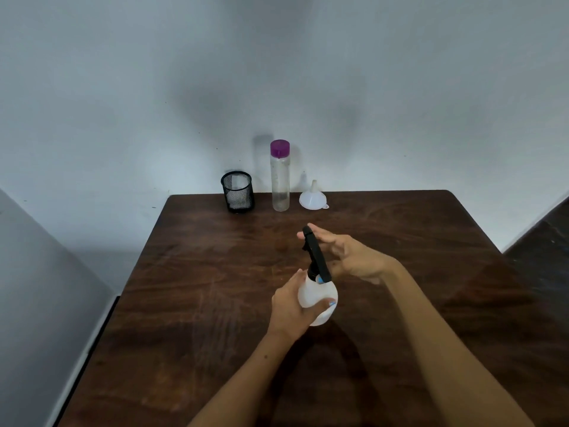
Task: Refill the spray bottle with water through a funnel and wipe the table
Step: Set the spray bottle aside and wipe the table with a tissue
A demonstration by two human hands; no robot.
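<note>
Spray bottle point(318, 298) upright near mid-table, white body, black trigger head point(315, 257) on top. Step in hand, as I judge it: getting the head off so bottle can be refilled. Nothing poured yet, funnel untouched

My left hand point(292, 309) grips the body, fingers curled round it from the left, thumb point(320, 305) across the near face. Right hand point(348, 257) is against the head's right side; fingers straight and laid close together, reaching fwd past the nozzle. Whether thumb hooks the head from behind: can't tell, hidden

Next move prob calls for: left holds body firm, right twists head at the collar, lifts out w/ dip tube, sets it down

Further out, back edge by the wall point(123, 103): white funnel point(312, 198) mouth-down, tall clear bottle w/ purple cap point(280, 180) left of it, black mesh cup point(237, 192) left again. All well apart from my hands. Dark wood table point(184, 303), scuffed. No cloth in sight
</note>
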